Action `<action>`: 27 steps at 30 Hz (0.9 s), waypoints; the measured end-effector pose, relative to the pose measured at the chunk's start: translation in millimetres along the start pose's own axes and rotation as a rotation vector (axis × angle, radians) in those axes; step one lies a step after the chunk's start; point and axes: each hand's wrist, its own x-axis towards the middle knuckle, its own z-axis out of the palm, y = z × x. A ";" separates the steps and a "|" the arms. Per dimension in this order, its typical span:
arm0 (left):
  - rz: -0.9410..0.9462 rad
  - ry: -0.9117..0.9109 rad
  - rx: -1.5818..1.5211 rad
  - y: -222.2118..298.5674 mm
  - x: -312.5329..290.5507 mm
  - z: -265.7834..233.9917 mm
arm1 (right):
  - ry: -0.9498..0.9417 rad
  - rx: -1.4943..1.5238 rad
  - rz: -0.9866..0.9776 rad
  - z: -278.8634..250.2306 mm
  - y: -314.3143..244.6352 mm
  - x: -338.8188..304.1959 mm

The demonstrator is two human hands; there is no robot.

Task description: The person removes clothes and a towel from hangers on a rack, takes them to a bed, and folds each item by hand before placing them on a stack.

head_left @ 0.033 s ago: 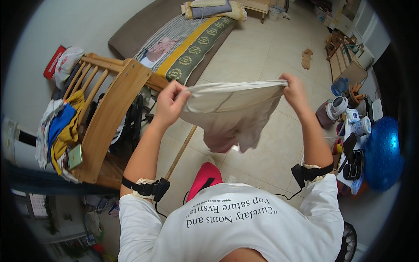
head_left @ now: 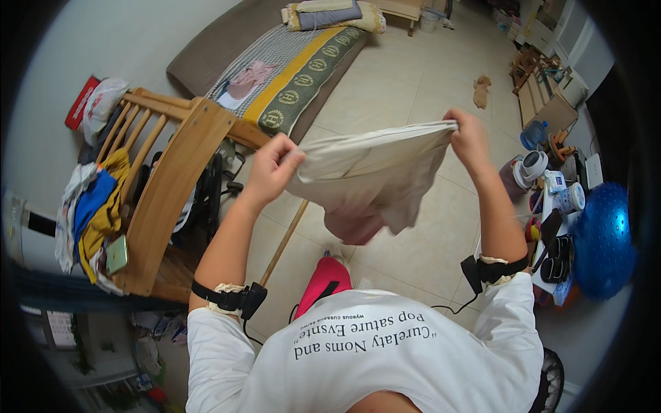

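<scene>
while left hand (head_left: 271,171) pinches pale cloth (head_left: 379,168), closed right hand (head_left: 469,141) grips it

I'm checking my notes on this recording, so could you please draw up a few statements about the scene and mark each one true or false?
1. The left hand and the right hand both grip the pale cloth. True.
2. The cloth is bunched up in one hand alone. False: it hangs spread between both hands.
3. A shiny blue ball is at the right side of the picture. True.
4. A yellow garment is draped on the wooden frame at the left. True.
5. The blue ball touches the wooden frame. False: they are on opposite sides of the picture, well apart.
</scene>
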 end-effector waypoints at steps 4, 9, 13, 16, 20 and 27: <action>-0.190 -0.350 -0.039 -29.6 38.9 24.2 | 0.171 -0.067 -0.056 -10.7 -1.4 52.0; -0.158 -0.356 0.219 -82.3 113.4 43.4 | 0.123 -0.232 -0.034 -0.9 -13.9 114.1; -0.193 0.048 0.178 -117.8 198.6 46.3 | 0.072 -0.246 0.029 13.0 -13.4 160.8; 0.189 0.319 -0.034 -121.1 254.6 53.9 | -0.073 0.041 0.098 28.8 1.3 189.6; 0.041 -0.032 -0.381 -103.7 300.0 67.6 | -0.214 0.438 0.216 58.2 23.5 215.6; -0.091 -0.461 0.115 -117.8 353.7 45.5 | -0.088 0.594 0.194 111.2 17.1 297.3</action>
